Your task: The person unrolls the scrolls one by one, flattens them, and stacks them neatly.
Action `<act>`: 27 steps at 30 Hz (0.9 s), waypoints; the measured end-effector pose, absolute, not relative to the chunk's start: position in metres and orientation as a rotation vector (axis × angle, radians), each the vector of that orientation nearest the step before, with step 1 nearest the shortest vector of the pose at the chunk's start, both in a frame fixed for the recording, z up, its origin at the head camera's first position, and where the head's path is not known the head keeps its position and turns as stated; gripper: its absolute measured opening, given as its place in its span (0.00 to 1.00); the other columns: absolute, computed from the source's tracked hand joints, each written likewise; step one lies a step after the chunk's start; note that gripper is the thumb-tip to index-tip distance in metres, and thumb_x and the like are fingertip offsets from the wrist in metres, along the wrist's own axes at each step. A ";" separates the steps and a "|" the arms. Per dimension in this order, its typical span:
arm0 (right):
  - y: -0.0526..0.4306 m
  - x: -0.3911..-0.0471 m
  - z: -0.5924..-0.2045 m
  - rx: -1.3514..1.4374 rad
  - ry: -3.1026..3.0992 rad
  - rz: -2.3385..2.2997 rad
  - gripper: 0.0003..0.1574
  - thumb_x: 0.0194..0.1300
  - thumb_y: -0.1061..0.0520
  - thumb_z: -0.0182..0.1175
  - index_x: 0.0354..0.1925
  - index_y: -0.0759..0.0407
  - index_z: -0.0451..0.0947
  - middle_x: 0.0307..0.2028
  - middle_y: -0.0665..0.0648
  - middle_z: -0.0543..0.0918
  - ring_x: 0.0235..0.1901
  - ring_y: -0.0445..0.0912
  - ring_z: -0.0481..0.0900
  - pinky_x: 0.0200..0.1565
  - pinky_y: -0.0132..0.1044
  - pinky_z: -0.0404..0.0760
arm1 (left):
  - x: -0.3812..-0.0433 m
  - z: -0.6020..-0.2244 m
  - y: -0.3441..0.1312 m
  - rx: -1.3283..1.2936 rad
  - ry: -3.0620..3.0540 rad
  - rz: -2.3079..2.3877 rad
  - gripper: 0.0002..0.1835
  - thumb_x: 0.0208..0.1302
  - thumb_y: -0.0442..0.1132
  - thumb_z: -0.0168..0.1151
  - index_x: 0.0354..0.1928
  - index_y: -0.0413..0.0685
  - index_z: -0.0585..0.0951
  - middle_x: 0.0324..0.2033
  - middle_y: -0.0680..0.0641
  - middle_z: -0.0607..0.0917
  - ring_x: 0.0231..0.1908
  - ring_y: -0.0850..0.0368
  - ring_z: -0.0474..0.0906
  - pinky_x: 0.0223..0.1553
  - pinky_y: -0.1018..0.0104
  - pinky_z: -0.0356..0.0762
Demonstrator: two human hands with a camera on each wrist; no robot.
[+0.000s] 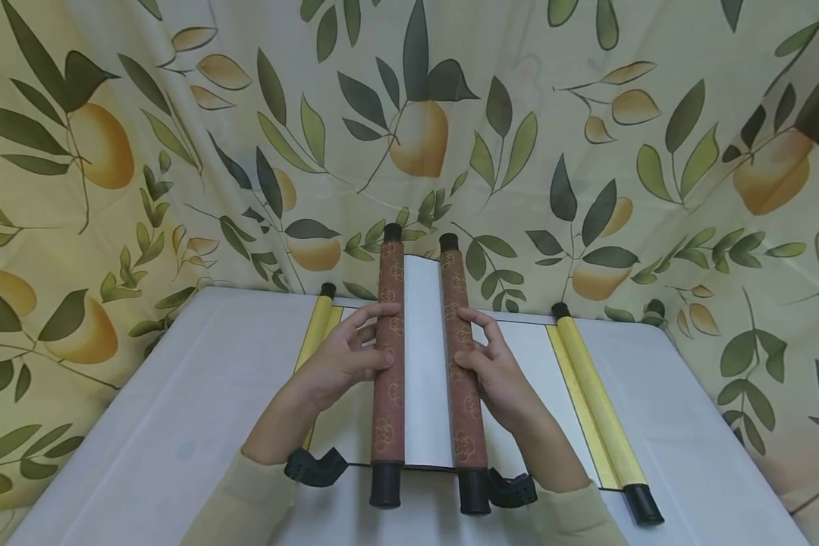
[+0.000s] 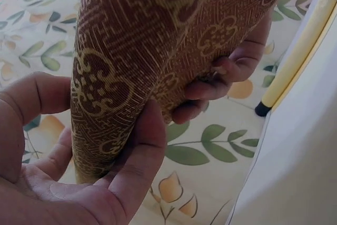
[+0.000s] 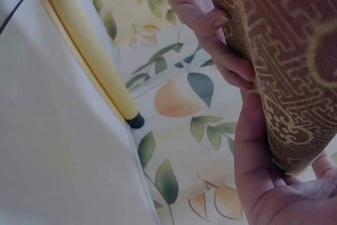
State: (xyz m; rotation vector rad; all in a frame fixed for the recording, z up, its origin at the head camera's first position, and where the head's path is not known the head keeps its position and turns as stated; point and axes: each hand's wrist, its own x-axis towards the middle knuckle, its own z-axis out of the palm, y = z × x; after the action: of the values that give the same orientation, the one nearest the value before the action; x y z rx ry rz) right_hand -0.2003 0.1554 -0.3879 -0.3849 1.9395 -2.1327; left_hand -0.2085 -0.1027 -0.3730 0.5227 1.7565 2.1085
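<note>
A scroll with two red-brown patterned rolls and black end caps is held up, partly unrolled, with a narrow strip of white sheet (image 1: 426,364) between the rolls. My left hand (image 1: 334,360) grips the left roll (image 1: 389,409), thumb on the near face and fingers round its outer side. The right hand (image 1: 505,383) holds the right roll (image 1: 467,417) in much the same way. In the left wrist view the brocade roll (image 2: 116,40) sits between thumb and fingers, and the right wrist view shows likewise the other roll (image 3: 289,67).
Beneath lies a second scroll, spread open, with a left yellow roll (image 1: 312,334), a right yellow roll (image 1: 597,394) and a pale sheet (image 1: 528,356). It rests on a white table (image 1: 198,402). Behind the table's far edge hangs a fruit-and-leaf patterned curtain (image 1: 519,45).
</note>
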 end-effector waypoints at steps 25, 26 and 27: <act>0.157 -0.200 -0.389 -0.374 2.107 -2.064 0.40 0.69 0.63 0.58 0.73 0.48 0.54 0.62 0.69 0.67 0.50 0.53 0.78 0.44 0.41 0.84 | -0.206 -0.367 -0.106 0.593 1.921 2.077 0.34 0.62 0.29 0.64 0.70 0.50 0.68 0.67 0.41 0.66 0.57 0.45 0.75 0.45 0.58 0.82; 0.157 -0.200 -0.389 -0.373 2.102 -2.069 0.41 0.69 0.63 0.59 0.73 0.48 0.54 0.62 0.70 0.67 0.50 0.52 0.78 0.44 0.41 0.84 | -0.205 -0.368 -0.106 0.594 1.921 2.076 0.34 0.62 0.29 0.64 0.70 0.50 0.68 0.67 0.41 0.66 0.56 0.45 0.76 0.45 0.58 0.82; 0.157 -0.200 -0.389 -0.375 2.095 -2.071 0.41 0.69 0.63 0.59 0.73 0.48 0.54 0.62 0.70 0.67 0.49 0.52 0.79 0.44 0.41 0.84 | -0.205 -0.368 -0.106 0.592 1.922 2.078 0.34 0.61 0.29 0.64 0.70 0.50 0.68 0.67 0.41 0.67 0.56 0.46 0.76 0.45 0.58 0.82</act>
State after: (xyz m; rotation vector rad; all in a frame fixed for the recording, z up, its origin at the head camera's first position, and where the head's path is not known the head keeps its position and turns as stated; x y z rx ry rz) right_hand -0.1995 0.1574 -0.3891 -0.3749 2.0953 -2.0707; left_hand -0.2051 -0.1059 -0.3678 0.5916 1.9220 2.0783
